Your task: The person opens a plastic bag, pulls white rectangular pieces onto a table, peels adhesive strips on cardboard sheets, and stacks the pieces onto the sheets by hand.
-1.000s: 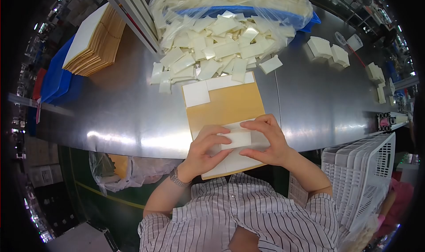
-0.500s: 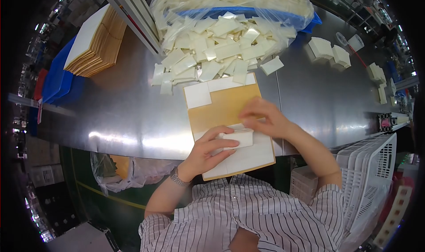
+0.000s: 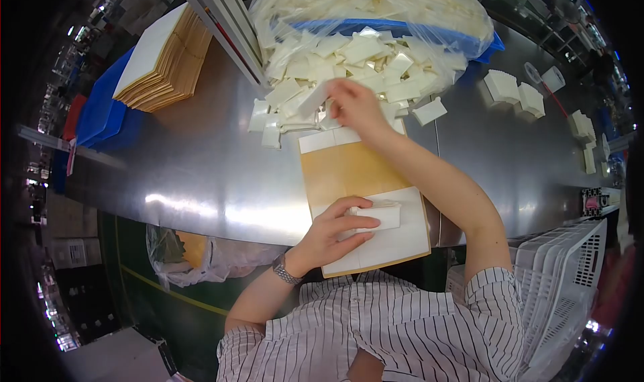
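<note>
My left hand [image 3: 339, 231] is closed round a small stack of flat white pieces [image 3: 386, 216], pressed down on the white part of a tan board [image 3: 355, 170] at the table's front edge. Farther off, my right hand [image 3: 355, 107] reaches over the near side of a heap of similar white pieces [image 3: 362, 50]. Its fingers are bent and slightly blurred, with one white flat piece [image 3: 313, 102] at their tips. White sheets cover the board's near end and a strip of its far end.
Behind the heap lies a blue tray [image 3: 396, 27] under clear plastic. A stack of tan boards [image 3: 161, 60] stands at the left by a metal post [image 3: 225, 26]. Small white stacks [image 3: 503, 86] sit at the right. White plastic baskets [image 3: 553, 274] stand below the table's right side.
My right hand has moved from beside the left hand out to the heap, where a white piece is now at its fingers. My left hand keeps its hold on the stack. The view has shifted slightly.
</note>
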Demonstrator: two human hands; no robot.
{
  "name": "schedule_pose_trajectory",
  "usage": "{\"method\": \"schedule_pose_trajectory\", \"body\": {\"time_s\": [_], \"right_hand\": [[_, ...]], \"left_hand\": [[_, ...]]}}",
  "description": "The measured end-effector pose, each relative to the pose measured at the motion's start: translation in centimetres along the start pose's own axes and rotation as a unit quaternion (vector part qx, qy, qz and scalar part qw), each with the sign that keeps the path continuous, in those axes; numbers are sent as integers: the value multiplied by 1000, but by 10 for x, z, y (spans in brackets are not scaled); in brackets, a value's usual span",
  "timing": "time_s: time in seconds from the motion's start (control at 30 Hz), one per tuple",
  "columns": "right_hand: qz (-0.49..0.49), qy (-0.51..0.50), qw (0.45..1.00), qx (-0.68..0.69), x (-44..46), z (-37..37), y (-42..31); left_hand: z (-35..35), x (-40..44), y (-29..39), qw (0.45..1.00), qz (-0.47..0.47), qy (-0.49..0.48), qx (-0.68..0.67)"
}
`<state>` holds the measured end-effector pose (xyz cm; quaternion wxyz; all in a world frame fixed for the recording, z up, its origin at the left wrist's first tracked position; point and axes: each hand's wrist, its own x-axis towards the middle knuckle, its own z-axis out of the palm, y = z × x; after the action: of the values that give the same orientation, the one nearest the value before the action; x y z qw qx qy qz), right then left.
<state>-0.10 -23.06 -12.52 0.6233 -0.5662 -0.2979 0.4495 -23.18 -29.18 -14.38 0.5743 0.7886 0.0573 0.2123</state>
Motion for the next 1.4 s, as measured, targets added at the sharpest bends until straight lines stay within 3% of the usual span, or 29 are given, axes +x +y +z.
{"method": "schedule_pose_trajectory", "body": {"time_s": [0.13,0.27,0.37,0.43,0.67,0.73,0.77,0.87,0.97,1.13,1.2,1.4], "right_hand": [[-32,28,994,98,-28,-41,-20],[-58,-28,979,196,-89,-80,-20],[-65,-31,977,201,-130,-92,-7],[-71,-13,979,192,-152,-98,0],[-2,59,966,252,-199,-100,11],[1,75,960,269,-205,-95,16],[-2,75,962,263,-207,-94,22],[-15,90,971,220,-208,-88,39],[-15,107,981,162,-209,-86,46],[-17,123,990,73,-210,-77,49],[-25,120,991,54,-211,-75,49],[-27,124,991,41,-211,-73,49]], "left_hand": [[-16,10,9,996,56,58,24],[-74,58,-13,934,82,227,265],[-117,98,-47,906,16,229,356],[-132,109,-71,849,-23,177,496],[-135,101,-51,885,12,181,429],[-111,80,-25,945,52,206,248],[-98,68,-13,941,72,193,268],[-57,30,10,979,65,144,132],[-31,17,20,976,115,103,154],[-23,18,15,949,124,155,245],[-23,17,9,939,105,213,250],[-23,-10,7,950,26,240,197]]}}
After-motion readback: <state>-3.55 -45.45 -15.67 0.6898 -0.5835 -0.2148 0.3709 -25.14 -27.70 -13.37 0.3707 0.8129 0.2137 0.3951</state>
